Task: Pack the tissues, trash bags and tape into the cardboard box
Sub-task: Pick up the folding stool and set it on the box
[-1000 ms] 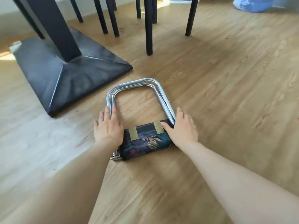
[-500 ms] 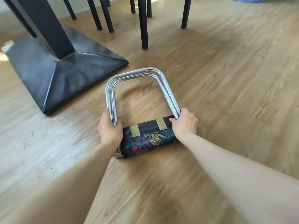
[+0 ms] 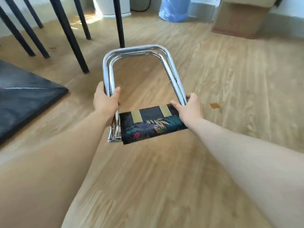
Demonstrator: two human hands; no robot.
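Note:
I hold a folded stool [image 3: 139,51] with a chrome tube frame and a dark floral fabric seat [image 3: 151,125] above the wooden floor. My left hand [image 3: 105,102] is closed around the frame's left tubes. My right hand [image 3: 187,107] grips the right tubes where they meet the fabric. A cardboard box [image 3: 238,18] stands at the far right against the wall. No tissues, trash bags or tape can be made out.
A black table base [image 3: 24,96] lies at the left, with black chair and table legs [image 3: 72,38] behind it. A blue plastic bag [image 3: 174,9] sits at the back. A small brown scrap [image 3: 215,105] lies on the floor to the right.
Both hands closed on the stool's frame and lifted it off the floor. The view tilted up, bringing the cardboard box and blue bag into sight.

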